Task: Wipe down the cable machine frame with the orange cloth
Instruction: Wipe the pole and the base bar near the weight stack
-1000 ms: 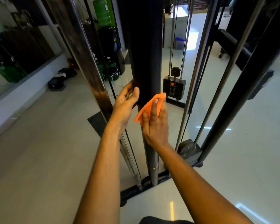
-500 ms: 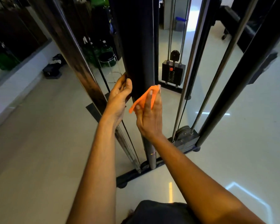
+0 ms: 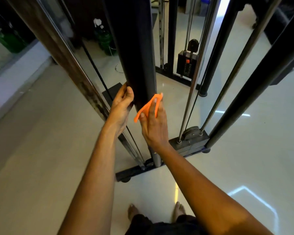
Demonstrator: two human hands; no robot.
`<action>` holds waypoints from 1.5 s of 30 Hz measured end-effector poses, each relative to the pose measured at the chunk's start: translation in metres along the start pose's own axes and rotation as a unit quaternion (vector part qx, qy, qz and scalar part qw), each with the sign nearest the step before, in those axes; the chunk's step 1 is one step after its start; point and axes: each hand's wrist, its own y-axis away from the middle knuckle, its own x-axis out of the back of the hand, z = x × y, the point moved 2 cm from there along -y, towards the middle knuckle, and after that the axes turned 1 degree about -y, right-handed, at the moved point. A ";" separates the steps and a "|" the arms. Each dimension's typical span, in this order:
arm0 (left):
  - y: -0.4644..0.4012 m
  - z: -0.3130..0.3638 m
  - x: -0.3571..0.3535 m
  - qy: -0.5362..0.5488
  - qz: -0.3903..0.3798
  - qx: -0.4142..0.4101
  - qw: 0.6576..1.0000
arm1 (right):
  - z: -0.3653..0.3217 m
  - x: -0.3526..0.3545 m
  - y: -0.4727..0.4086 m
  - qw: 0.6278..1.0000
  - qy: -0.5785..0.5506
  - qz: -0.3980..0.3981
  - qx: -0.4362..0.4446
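A wide black upright post (image 3: 136, 48) of the cable machine frame runs down the middle of the head view to a black base bar (image 3: 134, 171). My right hand (image 3: 154, 124) presses the orange cloth (image 3: 147, 106) flat against the post's lower right face with straight fingers. My left hand (image 3: 121, 107) rests on the post's left edge at about the same height, fingers wrapped round that edge. Part of the cloth is hidden under my fingers.
Chrome guide rods (image 3: 192, 92) and slanted black frame tubes (image 3: 255, 92) stand to the right. A weight stack (image 3: 187, 65) with an orange pin sits behind. Green bottles (image 3: 107, 41) stand at the back left. A brown angled beam (image 3: 61, 48) crosses at left. My bare feet (image 3: 178, 210) are on the glossy floor.
Both hands have slid down the black post with the cloth, and my view has tilted down so my feet now show.
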 end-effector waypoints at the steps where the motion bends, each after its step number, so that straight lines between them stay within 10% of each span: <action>1: 0.000 -0.002 -0.002 0.002 0.003 -0.002 1.000 | -0.002 0.001 -0.005 1.000 -0.004 0.011 0.009; 11: 0.007 -0.036 -0.010 -0.014 0.056 0.025 0.998 | 0.076 -0.033 0.049 0.993 0.021 -0.118 -0.002; 45: 0.008 -0.095 0.009 -0.104 -0.045 0.061 0.992 | 0.085 -0.056 0.075 0.994 0.035 -0.078 -0.062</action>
